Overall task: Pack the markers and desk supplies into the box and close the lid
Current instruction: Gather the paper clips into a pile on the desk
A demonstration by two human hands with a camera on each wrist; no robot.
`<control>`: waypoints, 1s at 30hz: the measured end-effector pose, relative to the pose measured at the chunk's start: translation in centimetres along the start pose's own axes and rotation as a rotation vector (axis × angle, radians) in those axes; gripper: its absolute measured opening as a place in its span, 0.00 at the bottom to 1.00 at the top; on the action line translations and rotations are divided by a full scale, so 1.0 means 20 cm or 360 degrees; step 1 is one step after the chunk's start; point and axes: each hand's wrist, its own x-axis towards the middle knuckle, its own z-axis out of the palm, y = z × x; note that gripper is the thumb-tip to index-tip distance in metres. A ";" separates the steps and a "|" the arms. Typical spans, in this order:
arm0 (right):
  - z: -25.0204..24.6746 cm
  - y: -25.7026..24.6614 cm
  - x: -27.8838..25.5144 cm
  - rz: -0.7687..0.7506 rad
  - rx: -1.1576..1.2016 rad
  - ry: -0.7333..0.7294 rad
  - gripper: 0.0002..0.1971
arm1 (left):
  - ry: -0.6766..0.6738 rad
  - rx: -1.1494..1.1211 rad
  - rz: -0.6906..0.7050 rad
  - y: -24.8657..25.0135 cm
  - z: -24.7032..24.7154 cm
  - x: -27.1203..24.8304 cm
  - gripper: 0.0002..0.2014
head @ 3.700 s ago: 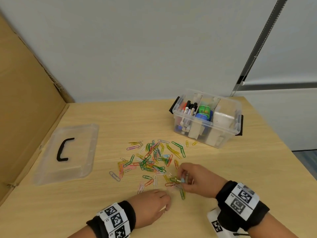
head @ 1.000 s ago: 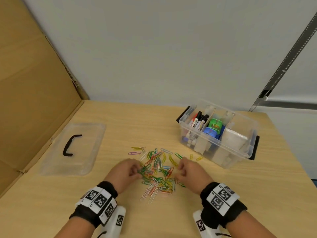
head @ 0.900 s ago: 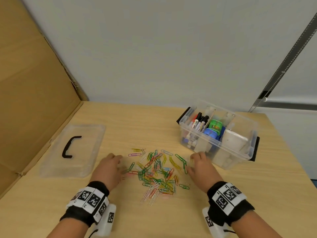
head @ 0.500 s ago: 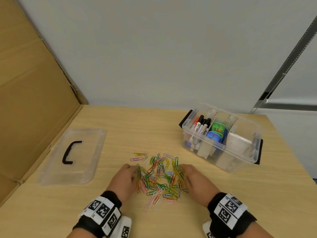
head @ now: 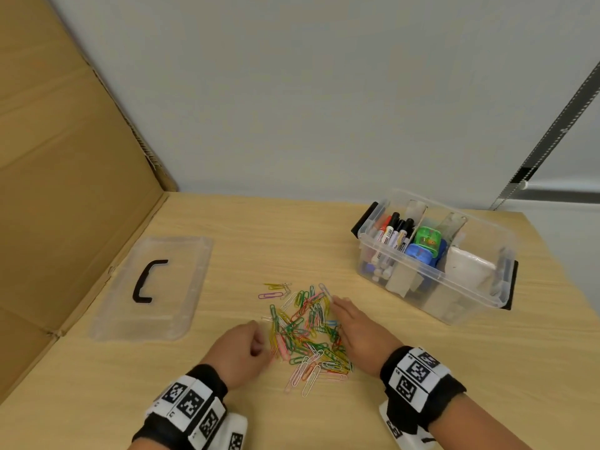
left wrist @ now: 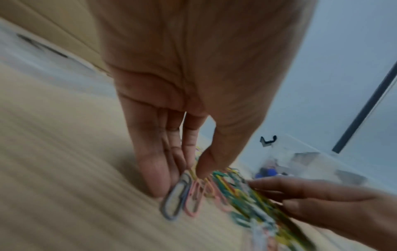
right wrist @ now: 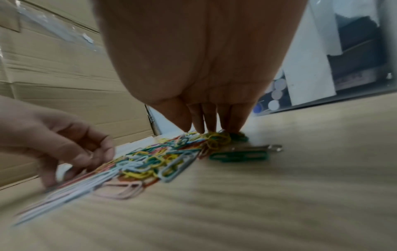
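Box: clear plastic box (head: pixel 435 280) stands open at the right of the head view, on the desk (head: pixel 487 368).
Packed so far: markers (head: pixel 391 233) stand in the box's left compartment; a green item and a blue item (head: pixel 422 251) sit in the middle one; a white item fills the right one. What these three are cannot be made out.
Not yet packed: paper clips (head: pixel 305 332), many colours, lie in a loose heap on the desk at lower centre of the head view, apart from the box.
Strays: a few clips (head: pixel 276 290) lie just above and left of the heap, outside both hands.
Lid: lid (head: pixel 152 287) with black handle lies flat at the left of the head view, well apart from the box; not fitted.
Left hand: left hand (head: pixel 242 350) sits at the heap's left edge, fingers loosely curled, tips on the desk against the clips (left wrist: pixel 178 197); the blurred wrist view shows nothing clearly pinched.
Right hand: right hand (head: pixel 357 329) lies at the heap's right edge, fingers straight and together, tips touching the clips (right wrist: pixel 217 139); holds nothing.
Step in hand: judged to be raking the clips together between the two hands.
Progress: judged well past halfway; markers and larger supplies are in.
Remaining: lift the clips into the box, collect strays, fit the lid.
Risk: thin clips may slip out in the lift.
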 end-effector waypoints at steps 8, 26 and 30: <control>-0.14 0.08 -0.11 0.0123 -0.0031 0.0344 0.23 | 0.0394 0.0177 0.0161 0.14 -0.08 0.27 0.22; -0.16 -0.03 0.06 -0.0184 -0.0127 0.0002 0.24 | -0.0185 0.0446 0.0430 0.10 -0.03 0.22 0.37; -0.15 0.04 -0.10 0.0039 -0.0171 -0.0036 0.53 | -0.0270 0.0578 0.0457 0.06 0.00 0.16 0.61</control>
